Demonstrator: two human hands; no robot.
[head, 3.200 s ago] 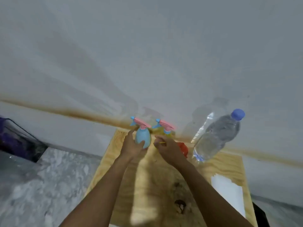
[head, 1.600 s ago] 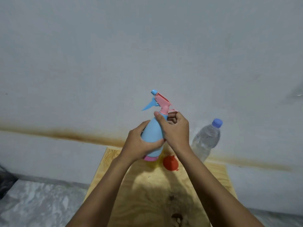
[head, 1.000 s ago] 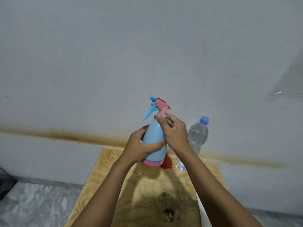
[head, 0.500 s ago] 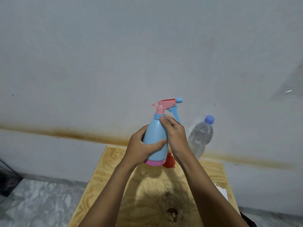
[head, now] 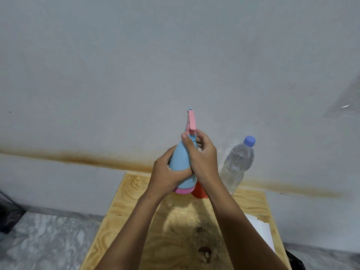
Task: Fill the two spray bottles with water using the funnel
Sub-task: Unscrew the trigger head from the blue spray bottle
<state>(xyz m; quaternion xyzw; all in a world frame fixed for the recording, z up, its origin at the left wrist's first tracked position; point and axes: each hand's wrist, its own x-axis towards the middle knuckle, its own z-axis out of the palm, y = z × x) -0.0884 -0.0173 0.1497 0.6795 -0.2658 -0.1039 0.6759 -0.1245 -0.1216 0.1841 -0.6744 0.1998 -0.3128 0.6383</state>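
The left hand [head: 165,176] curls fingers and thumb round the lower body of the spray bottle [head: 181,162] and holds it upright over the far edge of the plywood tabletop [head: 134,193], apparently lifted off the wood. The bottle is a smooth, matt, light-blue plastic cone with a pink band at its base. It tapers to a narrow neck under the pink trigger head [head: 191,121], which is seen edge-on. The right hand [head: 202,158] pinches the collar at the foot of that head between thumb and curled fingers. This looks like the opening step, unscrewing the sprayer from the first bottle, so no filling has begun. The next move likely calls for a firm hold below and a twist above, then lifting the head straight out so its dip tube clears the neck. The red plastic funnel [head: 197,190] lies just behind the bottle's base by the far edge, half hidden by the wrist. Further right, near the far right corner, stands a clear, ribbed water bottle [head: 236,164] with its blue cap [head: 249,140] on. A white sheet of paper [head: 261,227] lies along the right edge. No second spray bottle shows.
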